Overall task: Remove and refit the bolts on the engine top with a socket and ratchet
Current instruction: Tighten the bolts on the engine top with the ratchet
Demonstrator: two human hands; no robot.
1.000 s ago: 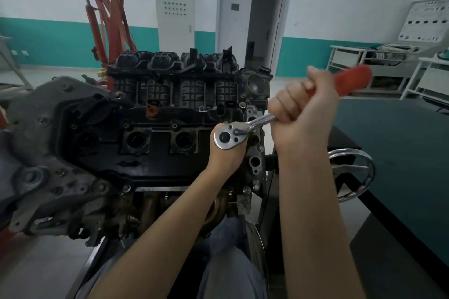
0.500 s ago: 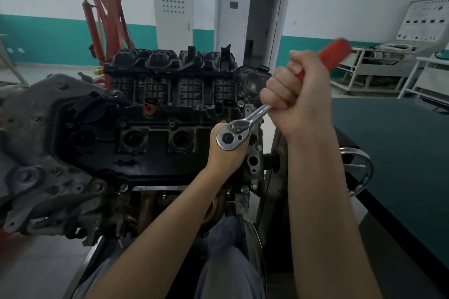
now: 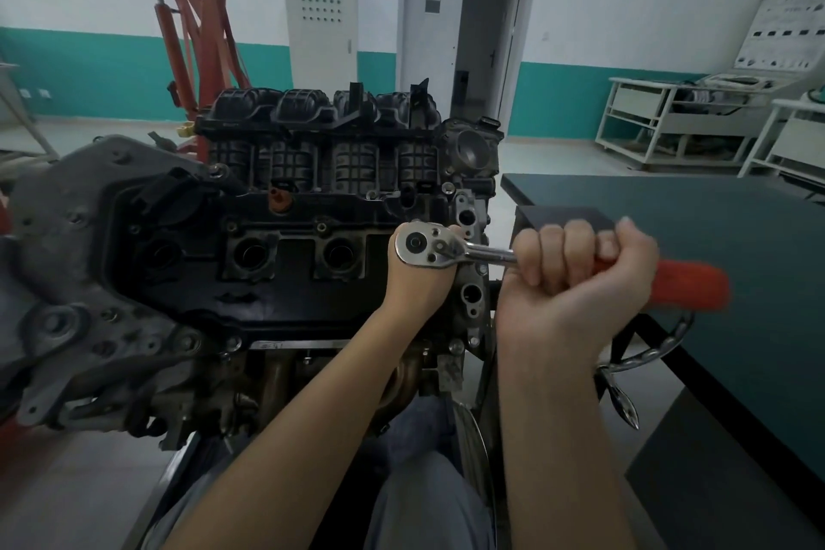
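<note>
1. Gripping the ratchet (image 3: 455, 252) by its red handle (image 3: 678, 281), your right hand (image 3: 576, 281) has all its fingers curled tight round the shaft just where the metal meets the red grip.
2. Your left hand (image 3: 419, 277) sits under the ratchet's round head, at the right end of the engine (image 3: 250, 237); the head hides its fingers, so you cannot tell from here whether they are wrapped round the socket or only steadying it.
3. The ratchet lies nearly level, its head over the right end of the engine's black top cover (image 3: 187, 263) and its handle pointing away from the engine to the right, out over the dark green table (image 3: 736, 237).
4. The socket and the bolt beneath the head are hidden by the head and your left hand.
5. Two open round wells show in the top cover, just left of your left hand.
6. The black ribbed intake manifold (image 3: 321, 134) runs along the far side of the engine.
7. A grey metal casing (image 3: 62, 246) bolts onto the engine's left end.
8. Behind the engine stand a red hoist (image 3: 196, 36) and a pale cabinet (image 3: 320, 27), with a doorway (image 3: 464, 36) further right.
9. A shiny metal handwheel (image 3: 643, 353) shows below your right wrist, right of the engine.
</note>
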